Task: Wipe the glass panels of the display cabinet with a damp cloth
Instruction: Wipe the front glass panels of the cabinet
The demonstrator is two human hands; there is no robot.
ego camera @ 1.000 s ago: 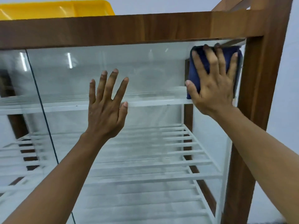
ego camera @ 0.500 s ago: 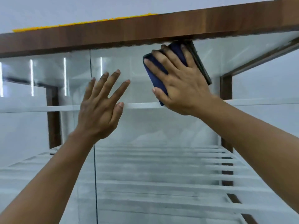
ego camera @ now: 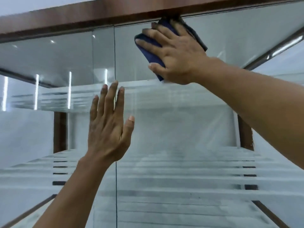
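Right hand (ego camera: 177, 55) pressing a dark blue cloth (ego camera: 148, 51) flat against the glass panel (ego camera: 181, 120), just under the cabinet's wooden top rail (ego camera: 82, 18), fingers lying spread over the cloth, left hand (ego camera: 107, 129) reaching up lower down with fingers straight and holding nothing, at the seam between panels, white slatted shelves (ego camera: 181, 170) showing behind the glass

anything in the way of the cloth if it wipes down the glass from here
Straight below the cloth the glass panel looks free. Down-left, the left hand lies spread over the panel seam and would block that way. The right hand presses the cloth.
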